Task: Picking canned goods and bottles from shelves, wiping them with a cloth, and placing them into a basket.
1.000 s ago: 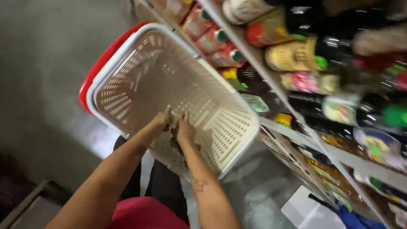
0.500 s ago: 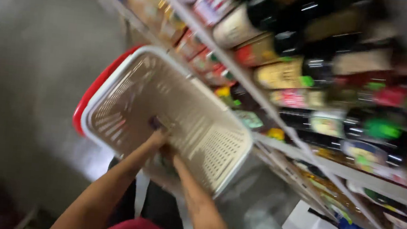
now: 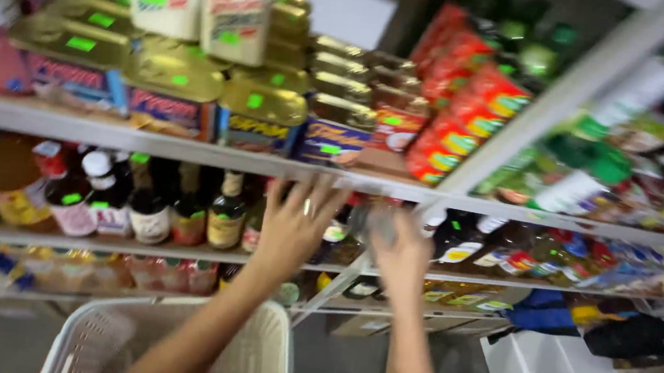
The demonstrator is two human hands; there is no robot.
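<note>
Both my hands are raised to the middle shelf of a grocery rack. My left hand [image 3: 296, 224] has its fingers spread in front of dark glass bottles [image 3: 226, 210] and holds nothing that I can see. My right hand [image 3: 402, 254] is curled around a blurred, pale bottle-like thing [image 3: 373, 221] at the shelf edge [image 3: 189, 152]. A white plastic basket [image 3: 90, 342] sits low under my left forearm.
The top shelf carries flat gold tins [image 3: 262, 107], tall cans [image 3: 235, 15] and red packets [image 3: 460, 118]. A white upright [image 3: 551, 102] divides the rack. More bottles [image 3: 505, 244] stand to the right. A white sheet [image 3: 550, 370] and dark bags [image 3: 626, 332] lie on the floor.
The view has swung up from the basket to the shelves. Both hands have left the basket's rim and risen to the bottle shelf. The right hand has closed on something there.
</note>
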